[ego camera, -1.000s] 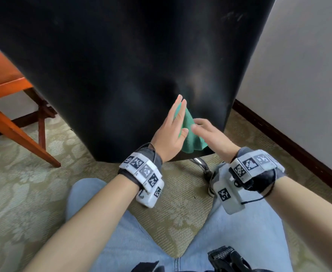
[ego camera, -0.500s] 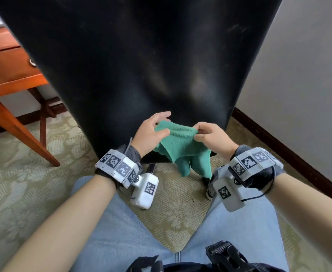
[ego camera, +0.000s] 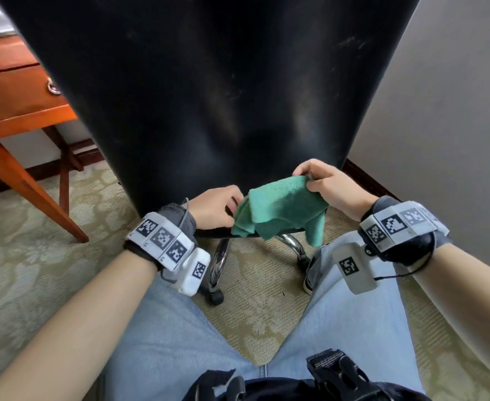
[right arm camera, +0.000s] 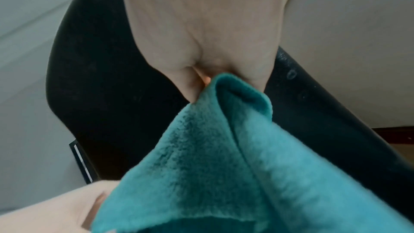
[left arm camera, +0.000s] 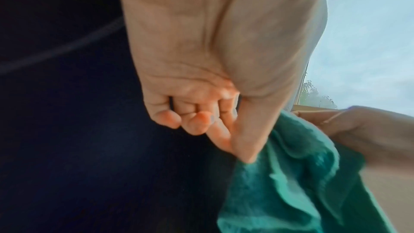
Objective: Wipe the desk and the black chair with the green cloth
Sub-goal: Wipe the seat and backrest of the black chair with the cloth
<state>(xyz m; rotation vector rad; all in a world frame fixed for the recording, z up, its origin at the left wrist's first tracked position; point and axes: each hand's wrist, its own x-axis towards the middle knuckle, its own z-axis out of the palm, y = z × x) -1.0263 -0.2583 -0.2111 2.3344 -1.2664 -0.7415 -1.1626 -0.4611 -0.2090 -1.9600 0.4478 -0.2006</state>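
Both hands pinch the cloth (ego camera: 281, 208) before the chair (ego camera: 209, 91): left hand (ego camera: 213, 208) at its nine o'clock edge, right hand (ego camera: 329, 188) at two o'clock, fingers curled.

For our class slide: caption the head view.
Both hands, left and right, hold a green cloth behind a black chair.

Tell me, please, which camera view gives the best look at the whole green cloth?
The head view: it shows the whole green cloth stretched between the left hand and right hand, one corner hanging. The left wrist view shows only a bunched part; the right wrist view shows a blurred close-up of the pinched corner.
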